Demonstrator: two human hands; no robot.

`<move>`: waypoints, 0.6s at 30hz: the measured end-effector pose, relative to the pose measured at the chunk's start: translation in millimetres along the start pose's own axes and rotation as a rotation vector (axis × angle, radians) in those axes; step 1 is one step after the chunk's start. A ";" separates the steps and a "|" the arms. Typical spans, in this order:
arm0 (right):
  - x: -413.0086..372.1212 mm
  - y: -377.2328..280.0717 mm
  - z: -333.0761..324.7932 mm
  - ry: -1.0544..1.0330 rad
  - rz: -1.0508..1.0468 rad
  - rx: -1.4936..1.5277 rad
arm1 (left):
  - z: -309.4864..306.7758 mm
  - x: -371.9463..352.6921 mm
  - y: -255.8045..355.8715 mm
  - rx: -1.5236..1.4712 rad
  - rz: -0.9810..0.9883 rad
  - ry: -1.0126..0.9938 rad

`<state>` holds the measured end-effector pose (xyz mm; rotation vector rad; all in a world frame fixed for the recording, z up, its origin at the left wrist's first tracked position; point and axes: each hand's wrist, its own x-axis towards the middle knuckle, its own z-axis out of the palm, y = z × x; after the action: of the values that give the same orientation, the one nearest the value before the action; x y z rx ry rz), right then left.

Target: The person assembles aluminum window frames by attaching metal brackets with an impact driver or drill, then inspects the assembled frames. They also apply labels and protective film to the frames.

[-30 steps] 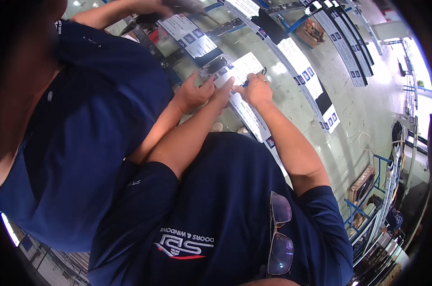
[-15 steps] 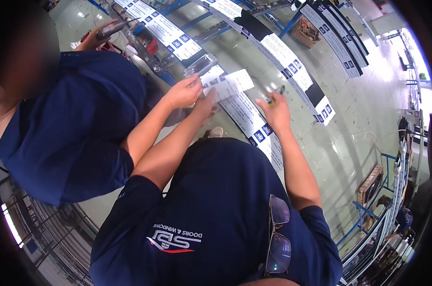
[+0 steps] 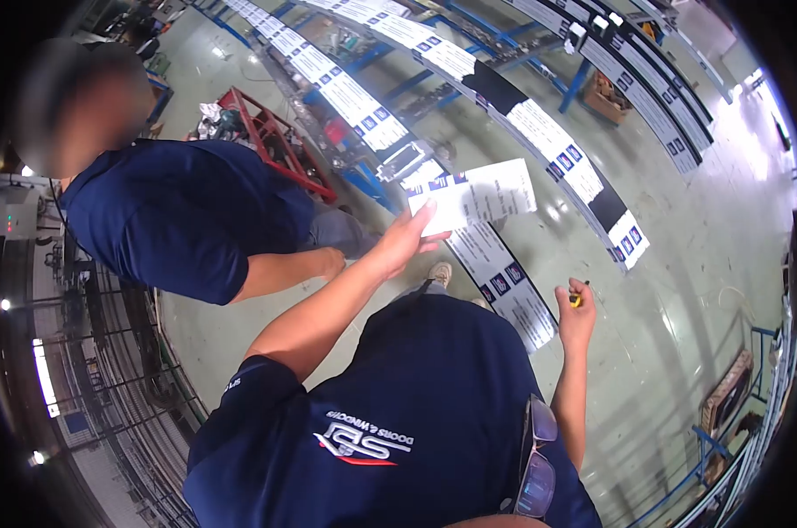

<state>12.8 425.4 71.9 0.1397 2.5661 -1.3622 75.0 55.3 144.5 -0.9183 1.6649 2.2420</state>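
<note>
My left hand [image 3: 405, 241] is closed on the near end of a white printed sheet [image 3: 491, 195] with dark blue logo squares, its thumb lying on top. The sheet hangs over a long profile [image 3: 515, 304] wrapped in similar printed film, covering part of it. To the right of that profile's near end, my right hand [image 3: 577, 319] is curled around a small yellow-and-black tool [image 3: 576, 300]. Its dark tip sticks out past the fingers; the exact kind of tool is hidden by my grip.
A co-worker in a navy shirt [image 3: 179, 220] stands close on my left, one hand [image 3: 331, 262] near my forearm. More film-covered profiles [image 3: 548, 132] lie on blue racks [image 3: 577, 86] ahead. A red metal cart [image 3: 280, 145] stands beyond the co-worker. A wooden crate [image 3: 608, 97] sits under the racks.
My left hand has raised the sheet away from the co-worker's hand, which has drawn back left. My right hand has moved right and nearer my body with the yellow-and-black tool. The view has shifted.
</note>
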 end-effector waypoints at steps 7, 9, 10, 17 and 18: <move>0.8 -1.4 11.3 -0.013 0.011 0.003 | -56.6 72.9 90.2 -0.215 0.265 0.102; 5.1 -1.1 18.2 0.005 0.000 -0.004 | -84.2 100.8 116.1 -0.317 0.288 0.180; 7.7 -2.1 23.7 0.026 -0.002 -0.009 | -95.8 113.7 130.1 -0.372 0.298 0.233; 9.9 -45.8 72.3 0.088 0.094 -0.100 | -197.2 256.8 198.7 -0.664 0.193 0.380; 8.8 -55.7 81.6 0.089 0.115 -0.089 | -207.8 277.9 209.3 -0.673 0.184 0.385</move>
<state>6.6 326.4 70.5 0.3343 2.6397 -1.2252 -174.5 -262.4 112.0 -1.4680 1.1326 2.9791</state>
